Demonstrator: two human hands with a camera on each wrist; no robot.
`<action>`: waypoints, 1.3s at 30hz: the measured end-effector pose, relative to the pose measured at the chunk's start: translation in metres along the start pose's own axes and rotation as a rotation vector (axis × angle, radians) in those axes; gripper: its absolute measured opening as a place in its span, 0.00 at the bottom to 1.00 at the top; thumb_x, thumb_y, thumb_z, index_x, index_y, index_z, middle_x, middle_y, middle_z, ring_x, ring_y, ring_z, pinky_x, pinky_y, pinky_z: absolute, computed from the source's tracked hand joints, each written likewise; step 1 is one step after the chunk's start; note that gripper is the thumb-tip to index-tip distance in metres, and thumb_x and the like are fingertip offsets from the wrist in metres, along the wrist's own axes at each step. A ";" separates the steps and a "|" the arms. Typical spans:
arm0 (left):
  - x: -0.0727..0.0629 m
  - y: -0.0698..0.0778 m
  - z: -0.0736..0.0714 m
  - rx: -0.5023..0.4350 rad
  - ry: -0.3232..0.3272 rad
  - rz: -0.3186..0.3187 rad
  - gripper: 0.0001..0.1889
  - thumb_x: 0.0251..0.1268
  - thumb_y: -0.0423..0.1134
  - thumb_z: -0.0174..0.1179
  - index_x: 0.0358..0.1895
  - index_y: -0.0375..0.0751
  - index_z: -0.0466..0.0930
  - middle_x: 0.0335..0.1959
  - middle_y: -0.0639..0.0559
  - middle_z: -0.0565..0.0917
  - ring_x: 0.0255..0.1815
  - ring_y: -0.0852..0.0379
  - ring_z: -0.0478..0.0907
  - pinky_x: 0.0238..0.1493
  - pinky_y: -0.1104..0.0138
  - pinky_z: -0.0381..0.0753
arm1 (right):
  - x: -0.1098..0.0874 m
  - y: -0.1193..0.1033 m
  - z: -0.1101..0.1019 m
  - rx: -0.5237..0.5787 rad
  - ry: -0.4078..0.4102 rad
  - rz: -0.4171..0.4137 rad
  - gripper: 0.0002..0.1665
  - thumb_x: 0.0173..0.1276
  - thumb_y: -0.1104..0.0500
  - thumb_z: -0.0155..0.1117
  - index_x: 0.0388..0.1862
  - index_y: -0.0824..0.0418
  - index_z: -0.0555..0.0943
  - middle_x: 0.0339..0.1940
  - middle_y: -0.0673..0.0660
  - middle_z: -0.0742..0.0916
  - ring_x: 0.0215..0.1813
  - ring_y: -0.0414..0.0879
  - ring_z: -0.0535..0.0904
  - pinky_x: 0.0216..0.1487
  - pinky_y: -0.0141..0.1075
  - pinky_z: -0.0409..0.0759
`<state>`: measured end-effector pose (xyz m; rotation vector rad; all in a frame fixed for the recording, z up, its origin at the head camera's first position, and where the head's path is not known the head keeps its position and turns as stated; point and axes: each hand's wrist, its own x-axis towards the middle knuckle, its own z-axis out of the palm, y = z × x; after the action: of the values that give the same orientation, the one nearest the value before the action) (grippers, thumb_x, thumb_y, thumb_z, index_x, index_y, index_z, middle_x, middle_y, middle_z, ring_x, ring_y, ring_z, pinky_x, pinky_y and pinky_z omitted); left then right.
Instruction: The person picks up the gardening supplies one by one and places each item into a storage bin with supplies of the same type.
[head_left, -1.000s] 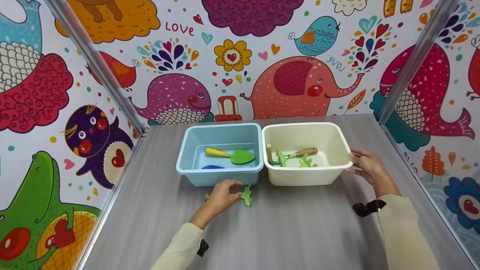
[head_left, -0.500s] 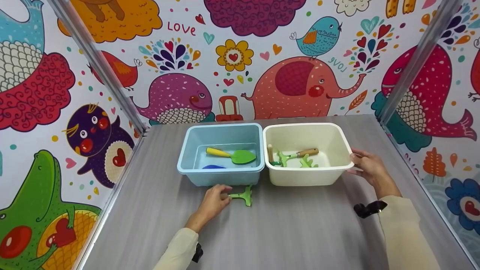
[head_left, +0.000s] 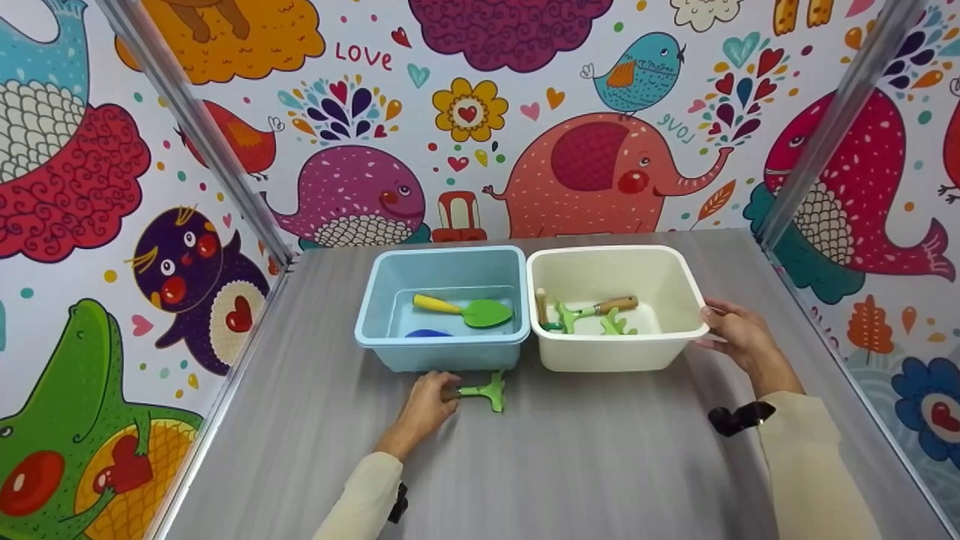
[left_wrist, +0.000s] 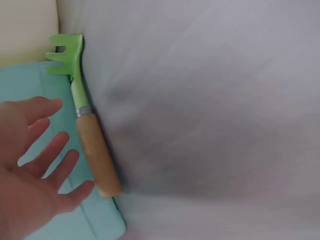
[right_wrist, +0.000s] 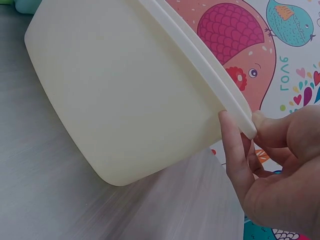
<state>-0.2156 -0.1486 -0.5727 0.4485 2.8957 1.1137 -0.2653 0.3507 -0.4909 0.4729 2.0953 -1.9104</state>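
Observation:
A small hand rake [head_left: 487, 391] with a green head and wooden handle lies on the table, just in front of the light blue bin [head_left: 442, 355]. My left hand [head_left: 424, 409] is over its handle in the head view. The left wrist view shows that hand [left_wrist: 35, 165] with its fingers spread and bent a little beside the wooden handle [left_wrist: 97, 155], not curled round it. My right hand [head_left: 739, 334] holds the cream bin [head_left: 607, 354] at its right front corner. In the right wrist view, thumb and fingers [right_wrist: 232, 145] pinch the bin's rim [right_wrist: 215, 90].
Inside the blue bin lie a green trowel [head_left: 486, 313] with a yellow handle and a partly hidden blue thing [head_left: 427, 334]. The cream bin holds a rake [head_left: 585, 309] and other green pieces. Patterned walls [head_left: 465, 45] stand behind the grey table [head_left: 592, 450].
My left hand has moved left from near the rake's head to its wooden handle, uncovering the neck. The rake stays in place. My right hand keeps its hold on the cream bin.

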 end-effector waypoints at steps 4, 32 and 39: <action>0.002 0.000 0.006 0.117 0.022 0.002 0.15 0.56 0.28 0.68 0.49 0.33 0.84 0.46 0.37 0.84 0.52 0.37 0.78 0.54 0.41 0.75 | 0.000 0.000 0.000 0.004 -0.003 0.000 0.40 0.79 0.51 0.54 0.82 0.61 0.52 0.76 0.63 0.65 0.47 0.36 0.81 0.49 0.30 0.85; 0.011 -0.010 0.020 0.398 -0.003 0.013 0.12 0.60 0.31 0.68 0.47 0.38 0.84 0.47 0.40 0.84 0.51 0.38 0.79 0.51 0.40 0.75 | 0.000 0.001 0.001 -0.026 0.009 -0.028 0.38 0.80 0.52 0.51 0.81 0.62 0.53 0.78 0.65 0.63 0.46 0.34 0.82 0.48 0.29 0.85; 0.013 -0.009 0.021 0.431 -0.016 0.021 0.10 0.62 0.30 0.66 0.46 0.37 0.84 0.46 0.40 0.84 0.51 0.39 0.79 0.52 0.40 0.77 | -0.001 0.001 0.001 -0.037 0.007 -0.025 0.38 0.80 0.51 0.50 0.81 0.60 0.53 0.79 0.66 0.62 0.47 0.35 0.82 0.49 0.30 0.85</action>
<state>-0.2282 -0.1375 -0.5927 0.4884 3.1160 0.4731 -0.2640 0.3501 -0.4910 0.4483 2.1469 -1.8822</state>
